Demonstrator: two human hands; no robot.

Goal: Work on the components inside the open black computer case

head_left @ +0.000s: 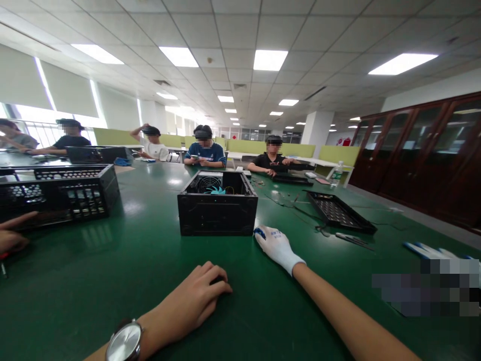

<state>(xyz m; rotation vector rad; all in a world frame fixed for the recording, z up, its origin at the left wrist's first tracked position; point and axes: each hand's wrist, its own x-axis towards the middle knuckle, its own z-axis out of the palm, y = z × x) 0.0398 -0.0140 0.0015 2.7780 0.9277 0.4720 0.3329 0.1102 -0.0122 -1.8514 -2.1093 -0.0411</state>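
Note:
My left hand (pixel 195 296) is bare, with a wristwatch (pixel 125 341) on the wrist. It rests on the green table (pixel 112 271) with its fingers curled under, and nothing shows in it. My right hand (pixel 276 246) wears a white glove and lies flat on the table. Its fingertips are at the lower right corner of a small open black computer case (pixel 217 213). A fan with blue blades shows inside the case.
A second black case (pixel 56 193) lies at the left, with another person's hand (pixel 13 233) beside it. A perforated black panel (pixel 340 213), a thin tool (pixel 353 239) and cables lie to the right, and gloves (pixel 428 249) further right. Several people sit at the far side.

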